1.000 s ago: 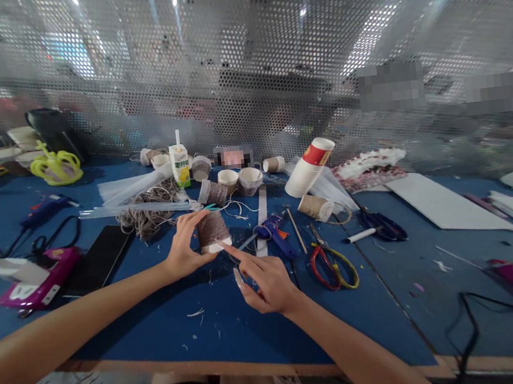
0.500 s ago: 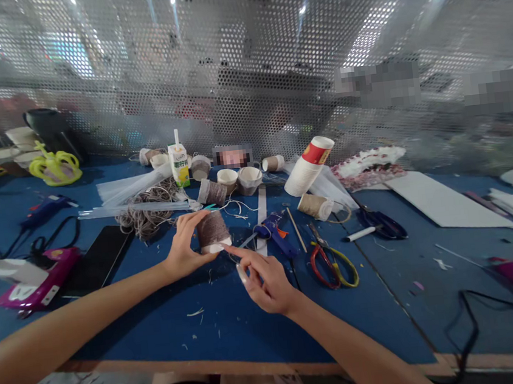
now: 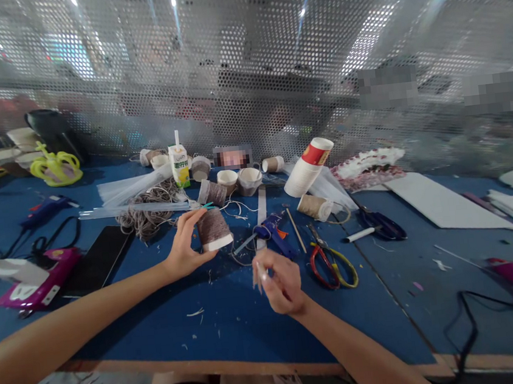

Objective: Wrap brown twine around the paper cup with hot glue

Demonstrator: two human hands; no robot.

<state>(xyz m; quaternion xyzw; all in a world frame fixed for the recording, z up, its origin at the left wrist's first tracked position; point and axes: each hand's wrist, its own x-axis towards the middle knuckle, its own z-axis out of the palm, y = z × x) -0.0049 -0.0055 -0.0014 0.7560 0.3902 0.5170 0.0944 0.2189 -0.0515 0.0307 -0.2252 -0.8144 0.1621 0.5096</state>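
My left hand (image 3: 186,248) grips a small cup (image 3: 213,227) wrapped in grey-brown yarn, its white rim facing down toward me. The thumb is at the rim and the fingers are at the other end. Apart from the cup, my right hand (image 3: 278,280) hovers over the blue table with its fingers curled together; whether anything small is between them is hidden. Just beyond it lies a blue glue gun (image 3: 273,232). Red and yellow scissors (image 3: 330,263) rest to its right, near a thin wooden stick (image 3: 296,230).
Behind the held cup are a yarn pile (image 3: 145,219), a drink carton (image 3: 179,166) and several small cups. A leaning stack of paper cups (image 3: 303,176) stands right of centre. A black phone (image 3: 101,260) and magenta power strip (image 3: 41,285) lie left.
My right hand has moved away from the cup's rim, toward the right and slightly down, and its fingers have curled in. My left hand still holds the cup, which has tilted slightly.
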